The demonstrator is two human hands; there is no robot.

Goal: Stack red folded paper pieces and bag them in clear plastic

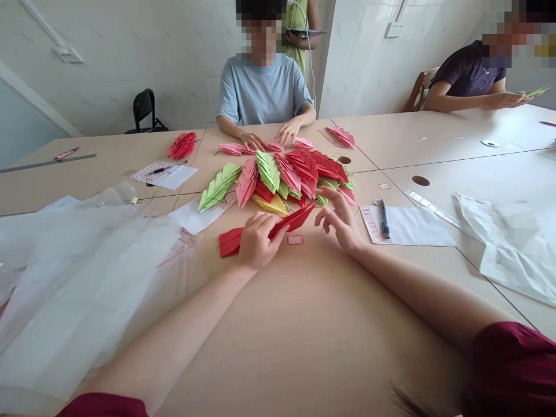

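My left hand (258, 238) grips a folded red paper piece (230, 242) that runs from under my palm out toward the pile. My right hand (341, 220) hovers just right of the piece's tip, fingers spread and holding nothing. In front of both hands lies a heaped pile of folded paper leaves (278, 179) in red, pink, green and yellow. A small red-outlined paper tag (295, 240) lies on the table between my hands.
Across the tan table (304, 324), a co-worker's hands (273, 136) rest by pink folded pieces. A sheet with a pen (384, 220) lies right of my right hand. Plastic film (87, 260) covers the left side. Another person at right holds a green piece (537, 91).
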